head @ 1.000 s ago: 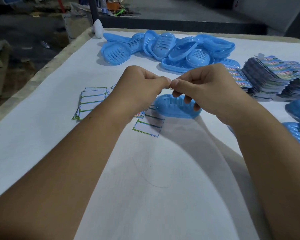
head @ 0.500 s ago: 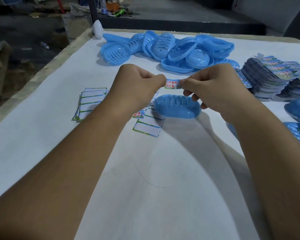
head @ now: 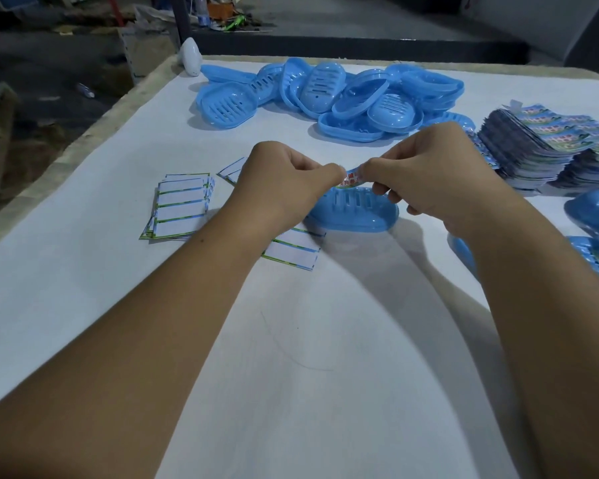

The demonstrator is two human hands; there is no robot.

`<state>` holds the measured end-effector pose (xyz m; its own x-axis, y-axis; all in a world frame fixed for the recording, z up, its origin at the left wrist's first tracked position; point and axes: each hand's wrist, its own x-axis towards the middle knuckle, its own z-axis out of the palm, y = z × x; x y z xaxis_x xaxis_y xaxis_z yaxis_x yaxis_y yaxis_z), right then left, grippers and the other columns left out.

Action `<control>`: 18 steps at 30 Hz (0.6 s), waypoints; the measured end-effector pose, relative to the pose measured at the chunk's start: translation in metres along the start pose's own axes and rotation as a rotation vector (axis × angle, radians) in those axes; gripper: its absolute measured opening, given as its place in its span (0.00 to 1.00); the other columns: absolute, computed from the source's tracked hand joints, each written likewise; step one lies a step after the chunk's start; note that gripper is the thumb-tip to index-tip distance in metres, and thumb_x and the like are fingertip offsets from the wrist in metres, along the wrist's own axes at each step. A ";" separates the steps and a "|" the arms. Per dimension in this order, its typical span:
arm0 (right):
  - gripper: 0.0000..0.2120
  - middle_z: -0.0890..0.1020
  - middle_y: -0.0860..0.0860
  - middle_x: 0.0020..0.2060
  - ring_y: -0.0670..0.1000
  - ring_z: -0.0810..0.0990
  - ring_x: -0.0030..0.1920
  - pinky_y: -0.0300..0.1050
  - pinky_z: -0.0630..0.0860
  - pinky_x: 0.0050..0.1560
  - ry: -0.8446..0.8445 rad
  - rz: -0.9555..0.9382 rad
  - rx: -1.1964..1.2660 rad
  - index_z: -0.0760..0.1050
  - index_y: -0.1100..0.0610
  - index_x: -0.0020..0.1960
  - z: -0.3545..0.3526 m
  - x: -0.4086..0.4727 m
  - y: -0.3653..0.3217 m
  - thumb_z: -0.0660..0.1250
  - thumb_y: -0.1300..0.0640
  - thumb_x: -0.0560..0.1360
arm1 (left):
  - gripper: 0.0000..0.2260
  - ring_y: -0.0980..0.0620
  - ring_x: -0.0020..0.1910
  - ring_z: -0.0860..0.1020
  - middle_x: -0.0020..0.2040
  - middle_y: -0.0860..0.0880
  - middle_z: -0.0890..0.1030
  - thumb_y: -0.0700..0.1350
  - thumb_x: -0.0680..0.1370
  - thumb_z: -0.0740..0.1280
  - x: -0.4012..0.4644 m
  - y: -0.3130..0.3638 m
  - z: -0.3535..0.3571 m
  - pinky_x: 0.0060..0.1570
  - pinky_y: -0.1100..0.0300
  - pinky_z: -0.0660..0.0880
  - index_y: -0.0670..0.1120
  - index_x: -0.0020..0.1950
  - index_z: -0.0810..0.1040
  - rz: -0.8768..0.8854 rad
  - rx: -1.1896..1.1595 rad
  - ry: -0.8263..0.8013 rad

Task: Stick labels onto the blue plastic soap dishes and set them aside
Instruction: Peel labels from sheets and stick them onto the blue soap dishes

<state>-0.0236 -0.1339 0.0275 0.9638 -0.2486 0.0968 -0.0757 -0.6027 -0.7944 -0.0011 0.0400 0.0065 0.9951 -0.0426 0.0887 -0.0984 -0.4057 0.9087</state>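
A: What are the hands doing over the upturned soap dish (head: 355, 214)?

B: The left hand (head: 287, 183) and the right hand (head: 426, 174) are each pinching one end of a printed label (head: 351, 178), holding it just above the dish. A second ago the fingertips were meeting with nothing showing between them; then the label was pulled out flat, and now it is sagging closer to the dish.

A: So what is that telling us?

B: I judge the label is peeled and is being lowered for sticking, so this dish is not yet labelled.

A: And what is lying around the dish?

B: Spent backing sheets (head: 182, 205) are lying left of it, with more (head: 293, 252) just in front of it under the left wrist. Beyond it a heap of unlabelled dishes (head: 329, 93) is waiting. To its right are stacks of label sheets (head: 540, 146) and more dishes (head: 595, 212), possibly the finished ones.

A: Any room to move?

B: In front of the dish the white tabletop (head: 83, 288) is lying open, and its left edge is well apart from the dish.
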 end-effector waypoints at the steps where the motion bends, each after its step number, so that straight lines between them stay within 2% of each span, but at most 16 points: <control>1: 0.09 0.84 0.60 0.33 0.50 0.72 0.28 0.37 0.70 0.23 -0.002 0.004 -0.016 0.84 0.55 0.32 -0.001 -0.001 0.000 0.75 0.50 0.67 | 0.13 0.54 0.22 0.67 0.33 0.45 0.82 0.54 0.69 0.76 0.000 -0.001 0.002 0.23 0.62 0.68 0.44 0.38 0.85 0.003 0.007 0.000; 2: 0.09 0.84 0.59 0.33 0.50 0.73 0.28 0.38 0.71 0.24 -0.005 0.012 -0.029 0.85 0.55 0.32 -0.002 -0.001 0.001 0.74 0.50 0.67 | 0.13 0.54 0.24 0.70 0.38 0.45 0.84 0.54 0.69 0.76 0.001 -0.002 0.003 0.26 0.57 0.73 0.45 0.38 0.85 0.002 0.018 0.005; 4: 0.09 0.84 0.58 0.33 0.50 0.73 0.29 0.41 0.73 0.27 -0.015 0.035 -0.058 0.85 0.54 0.32 -0.004 0.000 0.002 0.73 0.49 0.66 | 0.12 0.53 0.28 0.74 0.39 0.45 0.84 0.56 0.68 0.76 0.002 -0.003 0.006 0.37 0.50 0.81 0.47 0.38 0.85 -0.014 0.051 0.012; 7: 0.11 0.85 0.56 0.32 0.50 0.74 0.29 0.38 0.74 0.26 -0.035 0.063 -0.085 0.85 0.55 0.32 -0.004 0.000 0.003 0.73 0.49 0.66 | 0.14 0.51 0.31 0.75 0.39 0.42 0.84 0.56 0.66 0.75 0.004 -0.003 0.009 0.44 0.44 0.83 0.46 0.39 0.85 -0.042 0.080 0.002; 10: 0.16 0.83 0.54 0.27 0.49 0.72 0.24 0.37 0.72 0.24 -0.039 0.073 -0.113 0.84 0.59 0.32 -0.004 0.001 0.005 0.75 0.46 0.66 | 0.16 0.51 0.29 0.74 0.36 0.43 0.84 0.57 0.65 0.75 0.006 -0.004 0.010 0.40 0.49 0.82 0.44 0.40 0.85 -0.067 0.107 -0.007; 12: 0.17 0.79 0.52 0.23 0.48 0.70 0.20 0.37 0.70 0.24 -0.042 0.080 -0.143 0.83 0.59 0.31 -0.004 0.002 0.006 0.75 0.44 0.66 | 0.18 0.51 0.28 0.72 0.32 0.42 0.81 0.57 0.65 0.75 0.007 -0.005 0.010 0.33 0.52 0.77 0.42 0.40 0.84 -0.080 0.106 -0.024; 14: 0.17 0.77 0.51 0.21 0.48 0.69 0.19 0.37 0.69 0.23 -0.051 0.086 -0.161 0.82 0.59 0.31 -0.004 0.003 0.007 0.76 0.44 0.65 | 0.20 0.51 0.28 0.71 0.30 0.44 0.78 0.57 0.64 0.74 0.009 -0.006 0.011 0.32 0.56 0.71 0.39 0.41 0.83 -0.090 0.112 -0.031; 18: 0.21 0.73 0.51 0.21 0.51 0.68 0.19 0.42 0.70 0.29 -0.050 0.090 -0.203 0.80 0.63 0.33 -0.002 0.005 0.009 0.76 0.44 0.64 | 0.23 0.51 0.29 0.71 0.30 0.42 0.77 0.57 0.64 0.74 0.013 -0.007 0.012 0.31 0.54 0.74 0.38 0.45 0.82 -0.093 0.140 -0.042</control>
<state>-0.0199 -0.1423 0.0221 0.9620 -0.2731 -0.0027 -0.2068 -0.7216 -0.6608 0.0120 0.0317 -0.0033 0.9993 -0.0353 -0.0130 -0.0078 -0.5325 0.8464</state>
